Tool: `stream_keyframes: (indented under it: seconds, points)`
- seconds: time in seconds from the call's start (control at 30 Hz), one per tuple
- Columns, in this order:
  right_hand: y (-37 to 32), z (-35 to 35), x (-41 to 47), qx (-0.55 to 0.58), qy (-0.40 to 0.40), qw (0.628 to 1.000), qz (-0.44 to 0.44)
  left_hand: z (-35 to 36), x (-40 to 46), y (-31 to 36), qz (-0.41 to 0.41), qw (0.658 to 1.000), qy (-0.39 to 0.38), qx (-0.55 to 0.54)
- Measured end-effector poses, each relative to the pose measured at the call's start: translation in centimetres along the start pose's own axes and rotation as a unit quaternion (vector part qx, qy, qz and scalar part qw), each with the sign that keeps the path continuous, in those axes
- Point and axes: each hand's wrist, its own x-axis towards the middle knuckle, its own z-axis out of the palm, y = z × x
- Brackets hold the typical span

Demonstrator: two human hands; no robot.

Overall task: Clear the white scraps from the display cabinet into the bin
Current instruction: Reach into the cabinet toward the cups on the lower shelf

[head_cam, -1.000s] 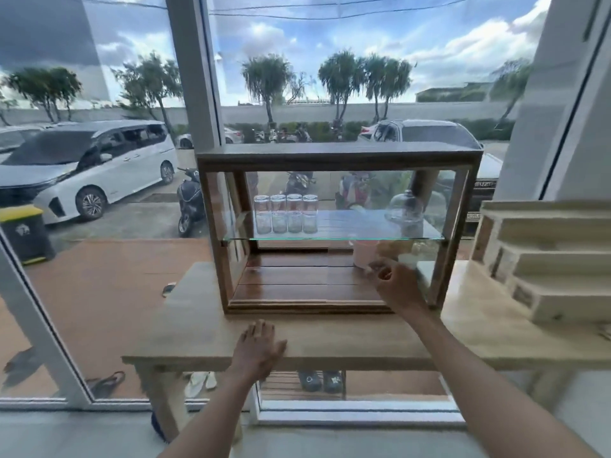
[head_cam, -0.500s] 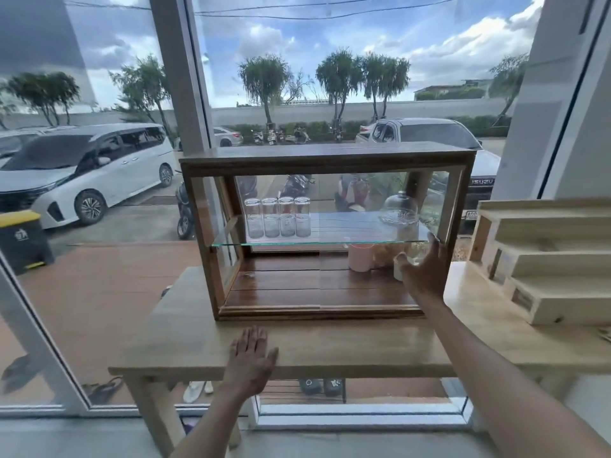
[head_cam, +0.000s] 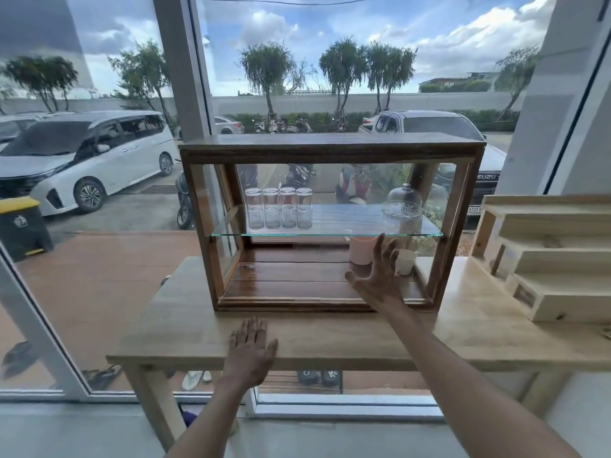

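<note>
The right hand [head_cam: 380,276] is moving back toward the lower centre of the frame, away from the right post of the display cabinet [head_cam: 330,148] where it was half a second ago. Its fingers [head_cam: 380,249] are now spreading wide in front of the pink cup [head_cam: 362,251] and the small white cup [head_cam: 406,261], uncovering the latter.

Your left hand [head_cam: 251,353] and right hand [head_cam: 380,279] are bare, forearms uncovered, with no sleeves, rings or watch.
</note>
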Motion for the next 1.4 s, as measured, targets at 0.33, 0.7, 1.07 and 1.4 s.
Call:
stream_keyframes:
  seconds: [0.33, 0.7, 1.07, 1.4]
  points:
    - [0.0, -2.2, 0.1, 0.184, 0.237, 0.950, 0.081, -0.1, -0.2, -0.1, 0.011, 1.000, 0.003, 0.000]
    - [0.9, -1.8, -0.1, 0.207, 0.188, 0.953, 0.117, 0.1, -0.3, 0.0, 0.007, 1.000, 0.005, 0.007]
    - [-3.1, 2.2, -2.1, 0.250, 0.066, 0.963, 0.074, 0.2, -0.4, 0.1, 0.004, 1.000, 0.017, -0.001]
    - [-4.3, 4.1, -1.8, 0.252, -0.047, 0.966, 0.026, 0.5, -0.2, -0.1, 0.002, 1.000, 0.022, -0.006]
